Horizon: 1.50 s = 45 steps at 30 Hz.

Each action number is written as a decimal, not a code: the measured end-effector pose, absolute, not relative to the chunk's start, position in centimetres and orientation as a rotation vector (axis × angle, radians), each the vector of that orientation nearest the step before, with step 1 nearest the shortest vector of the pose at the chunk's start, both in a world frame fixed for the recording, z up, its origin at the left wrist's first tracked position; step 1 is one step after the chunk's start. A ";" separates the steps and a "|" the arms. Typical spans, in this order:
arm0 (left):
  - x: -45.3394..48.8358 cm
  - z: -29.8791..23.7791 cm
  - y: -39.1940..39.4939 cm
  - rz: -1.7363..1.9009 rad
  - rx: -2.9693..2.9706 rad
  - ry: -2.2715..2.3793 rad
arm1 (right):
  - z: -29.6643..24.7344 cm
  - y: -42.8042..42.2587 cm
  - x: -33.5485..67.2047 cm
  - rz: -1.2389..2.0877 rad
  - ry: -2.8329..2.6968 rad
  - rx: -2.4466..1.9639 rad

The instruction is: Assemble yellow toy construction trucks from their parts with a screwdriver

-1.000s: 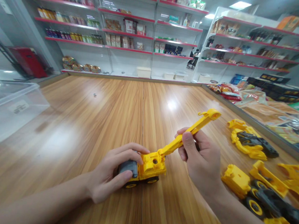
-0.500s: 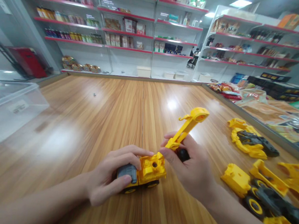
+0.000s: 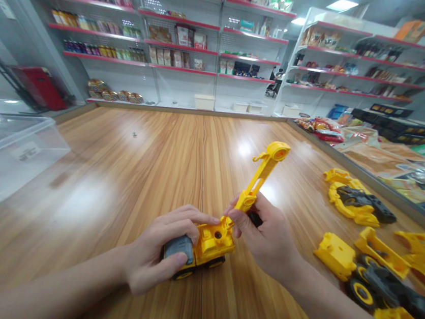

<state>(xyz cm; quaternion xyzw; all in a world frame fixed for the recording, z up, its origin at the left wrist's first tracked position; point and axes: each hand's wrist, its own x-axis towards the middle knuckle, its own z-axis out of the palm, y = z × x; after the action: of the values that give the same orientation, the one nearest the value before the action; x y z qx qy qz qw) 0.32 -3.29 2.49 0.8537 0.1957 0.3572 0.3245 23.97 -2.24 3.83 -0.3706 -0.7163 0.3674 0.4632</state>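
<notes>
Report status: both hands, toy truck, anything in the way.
Left hand gripping toy truck by its grey end. Right hand pinching tilted yellow boom near its base. Other toy parts off right, apart from truck.

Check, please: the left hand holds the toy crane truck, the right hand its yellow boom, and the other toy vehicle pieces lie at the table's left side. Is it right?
Not the side: the head view shows the other toy vehicle pieces at the right side of the table. The left hand holds the toy crane truck, the right hand its yellow boom.
</notes>
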 end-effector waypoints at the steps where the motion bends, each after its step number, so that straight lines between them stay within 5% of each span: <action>1: 0.3 2.5 -3.3 0.941 2.235 0.516 | 3.8 -2.3 23.9 0.913 -1.751 -0.906; 45: 0.6 3.0 -3.4 0.904 2.245 0.516 | 5.2 -2.9 23.5 0.727 -1.980 -1.035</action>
<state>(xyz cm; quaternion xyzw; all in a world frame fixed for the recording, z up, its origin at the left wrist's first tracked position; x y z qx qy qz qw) 0.64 -3.38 3.01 0.8573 0.1971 0.3452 0.3272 23.54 -2.87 5.23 -0.4063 -0.7776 0.2855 0.3857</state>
